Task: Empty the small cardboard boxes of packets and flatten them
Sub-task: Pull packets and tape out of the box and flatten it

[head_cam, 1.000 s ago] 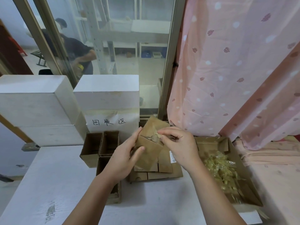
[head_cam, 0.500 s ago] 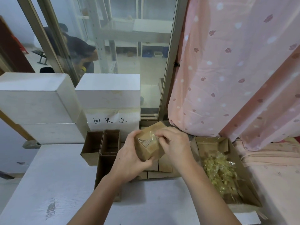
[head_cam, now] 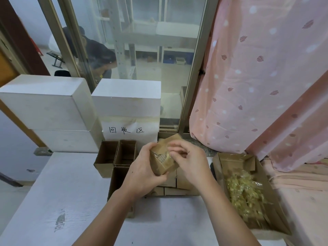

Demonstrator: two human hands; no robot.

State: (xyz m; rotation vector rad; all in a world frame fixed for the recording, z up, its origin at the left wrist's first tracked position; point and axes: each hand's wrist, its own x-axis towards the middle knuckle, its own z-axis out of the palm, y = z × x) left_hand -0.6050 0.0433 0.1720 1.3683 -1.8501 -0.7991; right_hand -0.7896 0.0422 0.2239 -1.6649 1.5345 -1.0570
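Note:
A small brown cardboard box (head_cam: 164, 163) is held up above the white table, its open end showing packets inside. My left hand (head_cam: 142, 174) grips the box from below and the left side. My right hand (head_cam: 190, 160) sits at the box's top right, fingers curled at the opening; whether they pinch a packet or a flap I cannot tell. Under the hands lie more small closed boxes (head_cam: 179, 183). A large open carton (head_cam: 236, 162) at the right holds a heap of clear yellowish packets (head_cam: 245, 194).
Three empty open small boxes (head_cam: 116, 157) stand left of my hands. White foam blocks (head_cam: 53, 110) and a labelled white block (head_cam: 127, 107) line the back. A pink curtain (head_cam: 257, 77) hangs at the right. Behind the glass, a person (head_cam: 95, 52) crouches.
The box's flaps, spread wide a second ago, are folded in and the box is turned so its open end faces me. Both hands stay on it.

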